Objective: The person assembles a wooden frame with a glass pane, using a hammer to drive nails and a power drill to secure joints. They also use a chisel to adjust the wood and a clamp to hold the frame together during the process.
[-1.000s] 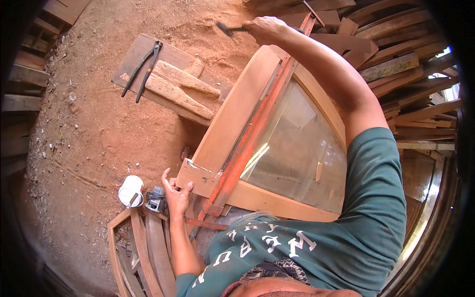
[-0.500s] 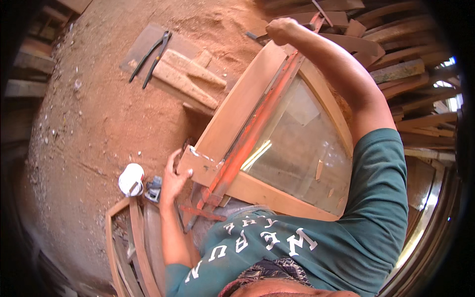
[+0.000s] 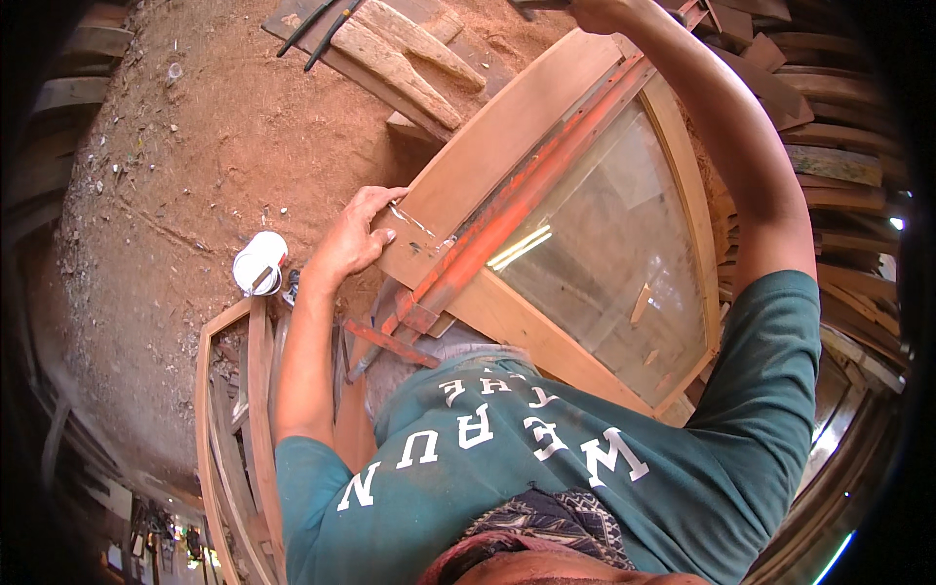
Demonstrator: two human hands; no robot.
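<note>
A light-brown wooden frame [image 3: 507,127] with a curved side and a glass pane [image 3: 604,244] lies in front of me. Along it runs a long red bar clamp [image 3: 517,210], whose red cross handle [image 3: 392,344] is close to my body. My left hand [image 3: 353,237] grips the frame's near left corner, thumb on top, beside a white glue-like streak. At the far end, my right hand [image 3: 606,14] is closed in a fist by the clamp. A dark tool end shows beside it; the top edge cuts off the rest.
On the left ground stands a white bucket [image 3: 261,263], with a power tool [image 3: 291,287] partly hidden beside it. Another wooden frame [image 3: 255,390] leans at lower left. Rough wood pieces [image 3: 409,63] and black tool handles [image 3: 317,34] lie far left. Stacked timber [image 3: 838,166] fills the right.
My left hand has closed onto the frame's corner from beside it. The whole scene has shifted in the view, while my right hand stays by the frame's far end.
</note>
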